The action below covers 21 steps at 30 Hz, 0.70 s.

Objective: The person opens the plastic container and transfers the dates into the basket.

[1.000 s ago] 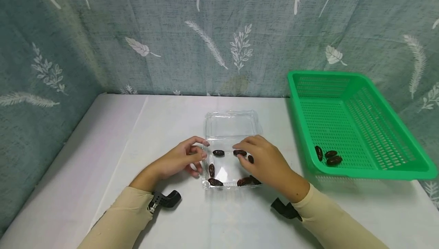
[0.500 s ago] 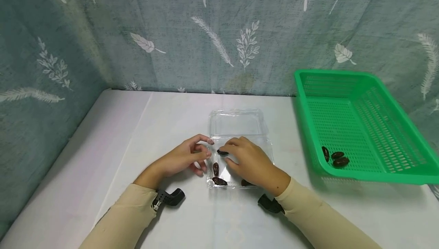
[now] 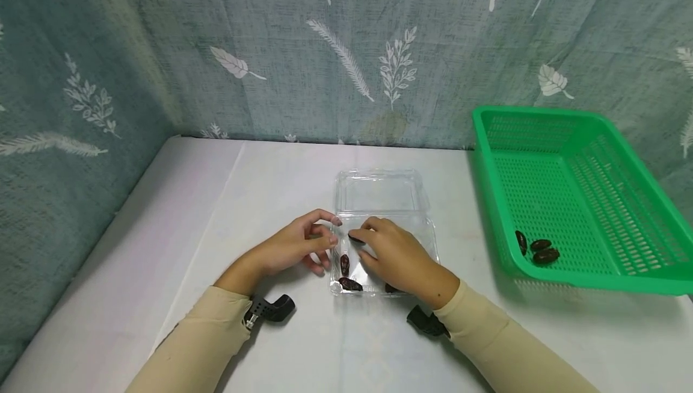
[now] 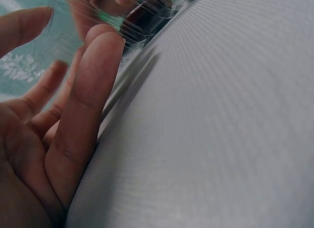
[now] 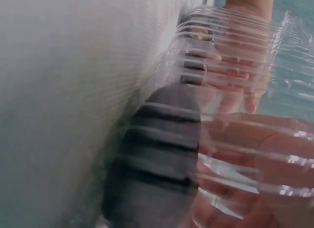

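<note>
A clear plastic clamshell box (image 3: pixel 381 260) lies with its lid (image 3: pixel 381 193) folded back. Inside, one date (image 3: pixel 344 265) lies along the left wall and another date (image 3: pixel 350 284) in the near left corner. My right hand (image 3: pixel 397 257) reaches over the box, its curled fingertips gripping a date (image 3: pixel 355 239) near the back left; the hand hides much of the right side. Through the plastic, the right wrist view shows a large dark date (image 5: pixel 152 159) up close. My left hand (image 3: pixel 295 245) rests loosely at the left wall, fingers spread along the rim and holding nothing.
At the right stands a green perforated basket (image 3: pixel 500 200) with a few dates (image 3: pixel 545 256) in its near left corner. A white cloth (image 3: pixel 260 182) covers the table. A leaf-patterned curtain (image 3: pixel 271 38) hangs behind and at the left.
My right hand has moved left across the box, from the back right dates to the back left one. The left hand stays at the left wall. The head view has shifted slightly.
</note>
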Available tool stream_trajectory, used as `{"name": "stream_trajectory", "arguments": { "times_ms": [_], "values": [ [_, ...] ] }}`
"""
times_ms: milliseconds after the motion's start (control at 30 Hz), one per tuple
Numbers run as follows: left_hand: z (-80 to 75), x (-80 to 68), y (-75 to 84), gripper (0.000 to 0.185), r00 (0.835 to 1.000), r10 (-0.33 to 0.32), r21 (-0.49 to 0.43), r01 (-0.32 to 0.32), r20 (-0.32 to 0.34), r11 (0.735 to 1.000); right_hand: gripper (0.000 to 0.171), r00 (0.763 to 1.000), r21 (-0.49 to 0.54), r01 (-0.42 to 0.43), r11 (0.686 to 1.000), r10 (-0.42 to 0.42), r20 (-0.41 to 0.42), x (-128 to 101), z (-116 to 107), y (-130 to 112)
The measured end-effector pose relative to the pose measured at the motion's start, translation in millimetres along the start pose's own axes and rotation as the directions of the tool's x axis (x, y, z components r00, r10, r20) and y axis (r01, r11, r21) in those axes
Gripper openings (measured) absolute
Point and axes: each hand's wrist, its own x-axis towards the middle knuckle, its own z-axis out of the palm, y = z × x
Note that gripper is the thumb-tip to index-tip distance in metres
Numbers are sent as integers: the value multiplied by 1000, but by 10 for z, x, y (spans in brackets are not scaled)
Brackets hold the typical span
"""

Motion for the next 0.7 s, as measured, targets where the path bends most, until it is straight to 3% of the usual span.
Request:
{"name": "stream_trajectory", "arguments": {
  "times_ms": [333,700],
  "values": [
    [-7,-7,5,45,1000,5,2,-5,0,1000,27,999,-35,10,999,-12,-45,-10,24,-2],
    [-6,-3,19,46,1000,15,8,-15,0,1000,23,999,-6,7,1000,-7,-33,-3,34,14]
  ]
}}
